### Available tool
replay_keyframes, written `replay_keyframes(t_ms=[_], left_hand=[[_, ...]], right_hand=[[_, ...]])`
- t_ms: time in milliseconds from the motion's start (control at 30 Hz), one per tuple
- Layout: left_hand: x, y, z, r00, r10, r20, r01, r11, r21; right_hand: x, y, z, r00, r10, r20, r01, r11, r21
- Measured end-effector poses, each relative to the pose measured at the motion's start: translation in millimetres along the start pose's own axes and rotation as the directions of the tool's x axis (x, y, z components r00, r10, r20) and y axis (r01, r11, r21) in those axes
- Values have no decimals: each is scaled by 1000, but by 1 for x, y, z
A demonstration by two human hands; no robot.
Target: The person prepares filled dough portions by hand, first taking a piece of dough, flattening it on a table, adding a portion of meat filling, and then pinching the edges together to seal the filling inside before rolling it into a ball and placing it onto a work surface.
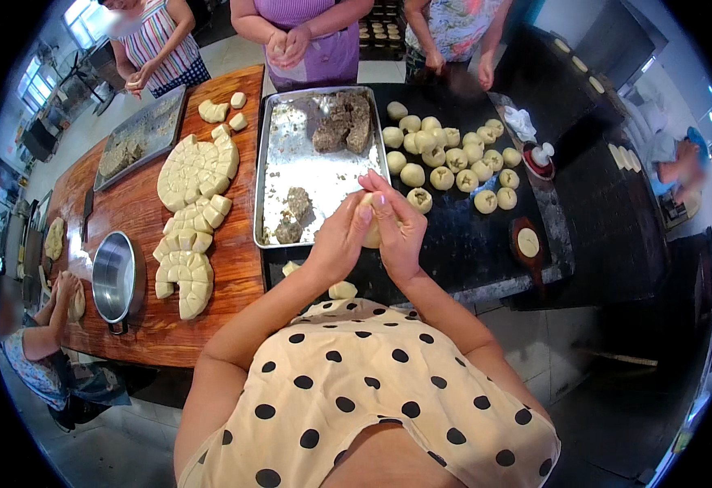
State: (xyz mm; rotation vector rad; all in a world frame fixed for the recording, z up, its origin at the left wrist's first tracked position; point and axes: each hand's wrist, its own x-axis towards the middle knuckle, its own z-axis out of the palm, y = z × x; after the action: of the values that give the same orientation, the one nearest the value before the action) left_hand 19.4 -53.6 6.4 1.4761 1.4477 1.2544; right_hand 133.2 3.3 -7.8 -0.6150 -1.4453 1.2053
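Over the near right corner of a shallow, rectangular silver metal tray (pixel 283 159), grasping a pale, rounded piece of dough (pixel 371 237) between the left hand (pixel 341 236) and the right hand (pixel 401 236), closed around its sides and partly hiding it. Facing a brown, crumbly mixture (pixel 342 122) on the tray, with pale, round dough balls (pixel 456 159) to the right on a black tabletop (pixel 461 252), and pale, cut dough chunks (pixel 197 175) to the left on a reddish-brown wooden tabletop (pixel 238 293).

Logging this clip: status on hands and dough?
Left hand and right hand closed together around dough piece. Metal tray ahead, leftward. Nothing visibly blocking the hands.
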Motion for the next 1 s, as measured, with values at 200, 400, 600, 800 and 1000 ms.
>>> replay_keyframes(t_ms=[200,400,600,800,1000], left_hand=[[8,-6,-8,989,91,113,-81,993,-91],[1,31,-14,988,-60,145,148,652,-743],[17,9,-1,962,-228,152,227,350,-909],[15,-10,13,966,-227,125,168,180,-969],[8,3,11,965,-222,136,171,148,-974]], right_hand=[[4,-8,6,984,-178,-6,177,982,-59],[6,-1,-3,923,-366,120,378,920,-104],[13,-21,7,938,-321,128,324,946,-3],[9,-23,19,875,-443,196,480,847,-228],[5,-12,19,864,-475,167,502,837,-216]])
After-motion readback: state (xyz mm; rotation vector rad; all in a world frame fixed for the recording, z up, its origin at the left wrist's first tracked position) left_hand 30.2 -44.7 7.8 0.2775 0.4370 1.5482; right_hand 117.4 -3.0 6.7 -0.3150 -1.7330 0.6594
